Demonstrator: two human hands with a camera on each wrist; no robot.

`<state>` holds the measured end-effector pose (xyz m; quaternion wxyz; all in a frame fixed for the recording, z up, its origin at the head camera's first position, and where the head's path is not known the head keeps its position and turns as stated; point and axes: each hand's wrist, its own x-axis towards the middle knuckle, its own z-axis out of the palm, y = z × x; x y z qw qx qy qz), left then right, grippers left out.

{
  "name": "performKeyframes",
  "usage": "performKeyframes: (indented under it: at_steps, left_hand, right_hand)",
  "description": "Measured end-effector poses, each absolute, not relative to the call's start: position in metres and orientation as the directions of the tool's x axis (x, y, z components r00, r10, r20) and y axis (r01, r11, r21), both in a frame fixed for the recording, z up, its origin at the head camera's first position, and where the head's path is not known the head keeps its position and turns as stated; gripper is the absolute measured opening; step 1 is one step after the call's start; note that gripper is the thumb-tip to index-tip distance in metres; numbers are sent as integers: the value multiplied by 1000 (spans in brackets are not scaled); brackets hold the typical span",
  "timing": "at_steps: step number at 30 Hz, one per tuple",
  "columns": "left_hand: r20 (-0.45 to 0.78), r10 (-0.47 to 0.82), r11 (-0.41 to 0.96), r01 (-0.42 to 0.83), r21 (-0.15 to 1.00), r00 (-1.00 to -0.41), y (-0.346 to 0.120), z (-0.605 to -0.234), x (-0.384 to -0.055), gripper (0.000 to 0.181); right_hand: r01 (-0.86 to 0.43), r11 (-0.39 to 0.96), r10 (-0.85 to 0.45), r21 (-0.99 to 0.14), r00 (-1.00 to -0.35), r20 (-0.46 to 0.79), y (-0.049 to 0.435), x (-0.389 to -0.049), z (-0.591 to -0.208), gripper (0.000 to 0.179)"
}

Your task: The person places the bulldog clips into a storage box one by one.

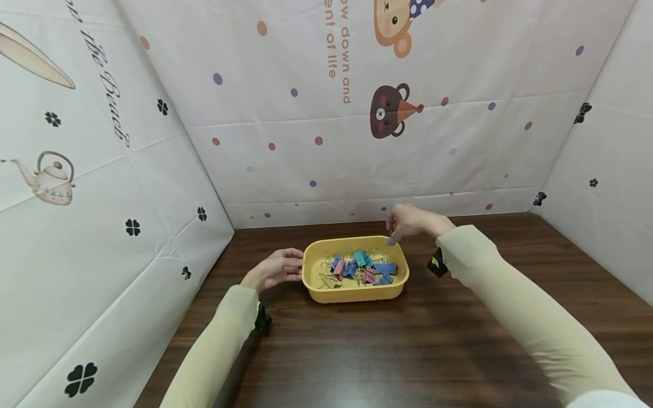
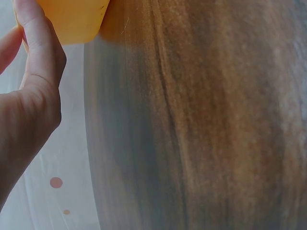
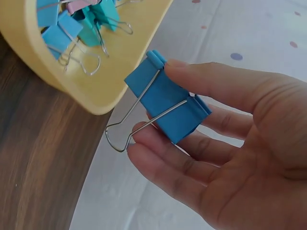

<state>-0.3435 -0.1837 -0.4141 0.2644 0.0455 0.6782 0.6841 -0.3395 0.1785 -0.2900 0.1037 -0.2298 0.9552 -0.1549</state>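
Observation:
A blue binder clip (image 3: 168, 103) with wire handles is pinched between the thumb and fingers of my right hand (image 3: 230, 129). In the head view, my right hand (image 1: 408, 221) is over the back right corner of a yellow tray (image 1: 357, 294). Several blue, pink, teal and yellowish binder clips (image 1: 349, 268) lie in a loose pile inside it. My left hand (image 1: 275, 267) is at the tray's left end, its fairly straight fingers against the wall. The left wrist view has those fingers (image 2: 41, 52) against the yellow tray (image 2: 74, 21).
The tray stands on a dark brown wooden table (image 1: 336, 351), toward its back edge. White printed sheets (image 1: 316, 164) rise behind the table and at both sides. A dark device (image 1: 437, 264) is strapped at the right wrist, and another (image 1: 263, 320) at the left.

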Motion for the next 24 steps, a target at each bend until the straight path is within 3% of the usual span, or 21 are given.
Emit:
performKeyframes:
  at_steps: [24]
  left_hand:
    - [-301, 399, 55, -305, 951, -866, -185, -415, -343, 29]
  right_hand:
    - [-454, 805, -495, -382, -869, -10, 155, -342, -307, 30]
